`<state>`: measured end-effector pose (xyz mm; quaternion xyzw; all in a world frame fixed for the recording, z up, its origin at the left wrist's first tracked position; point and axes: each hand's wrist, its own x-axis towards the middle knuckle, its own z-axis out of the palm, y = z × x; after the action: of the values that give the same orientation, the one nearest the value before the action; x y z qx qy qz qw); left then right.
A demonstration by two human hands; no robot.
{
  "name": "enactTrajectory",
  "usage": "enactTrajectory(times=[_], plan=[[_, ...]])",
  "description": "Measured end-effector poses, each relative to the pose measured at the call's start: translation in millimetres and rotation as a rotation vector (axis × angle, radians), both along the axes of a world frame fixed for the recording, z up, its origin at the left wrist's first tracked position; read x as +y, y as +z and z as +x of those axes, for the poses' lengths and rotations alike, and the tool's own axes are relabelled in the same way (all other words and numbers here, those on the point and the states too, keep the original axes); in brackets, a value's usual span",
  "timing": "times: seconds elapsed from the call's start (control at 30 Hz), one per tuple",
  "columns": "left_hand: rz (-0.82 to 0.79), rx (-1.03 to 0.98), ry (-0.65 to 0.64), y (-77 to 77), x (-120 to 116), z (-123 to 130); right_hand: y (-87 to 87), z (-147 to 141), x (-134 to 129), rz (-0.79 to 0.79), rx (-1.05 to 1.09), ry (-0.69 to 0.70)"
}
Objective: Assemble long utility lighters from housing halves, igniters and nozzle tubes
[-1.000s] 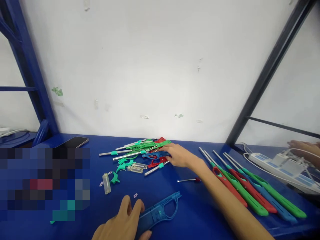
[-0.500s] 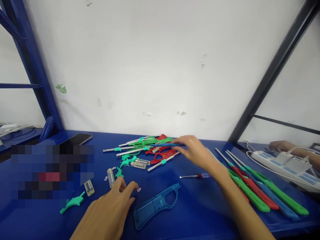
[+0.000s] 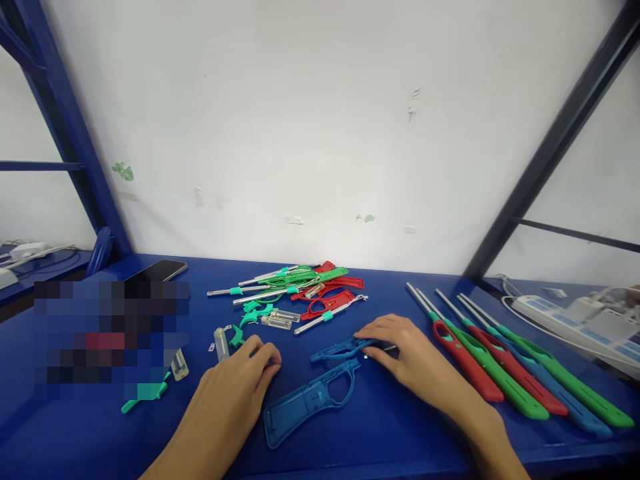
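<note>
In the right hand [image 3: 407, 353], a blue casing [image 3: 330, 353] runs crosswise; free end leftward.

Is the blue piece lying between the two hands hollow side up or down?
Hollow side up: the blue piece lies on the table with its rim and the molded details inside showing.

Wall [image 3: 300, 133]: white, bearing tape scraps [image 3: 295, 220] and a green patch [image 3: 123, 171].
Left post [image 3: 77, 133]: blue, slanting.
Right post [image 3: 553, 140]: dark, slanting.
Phone [image 3: 163, 270]: screen dark, near end obscured by pixelation.
Power strip [image 3: 537, 307]: white and blue, plugs [image 3: 585, 310] fitted.
Far-left shelf: white adapter [image 3: 27, 250], cables.
</note>
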<state>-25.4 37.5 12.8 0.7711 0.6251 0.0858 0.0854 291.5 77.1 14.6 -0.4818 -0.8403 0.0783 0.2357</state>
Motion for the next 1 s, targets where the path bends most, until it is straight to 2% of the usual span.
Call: enactTrajectory(times=[0.27,0.6,0.87,1.0], plan=[[0.09,0.067,-0.007,-7.1,5.3,-4.0,-10.7,6.1,-4.3,0.036,0.03,-0.072],[0.19,0.055,0.037,-16.4,14.0,-18.9,-10.4,11.3,-4.0,0.056,0.053,-0.13],[0.395,0.0,-0.026,-24.9,17.0,-20.3,-13.4,8.6,-6.5,0.085,0.007,-0.146],[0.585,-0.053,-0.107,-25.5,12.6,-21.1,-8.2,10.6,-0.1,0.116,-0.052,-0.143]])
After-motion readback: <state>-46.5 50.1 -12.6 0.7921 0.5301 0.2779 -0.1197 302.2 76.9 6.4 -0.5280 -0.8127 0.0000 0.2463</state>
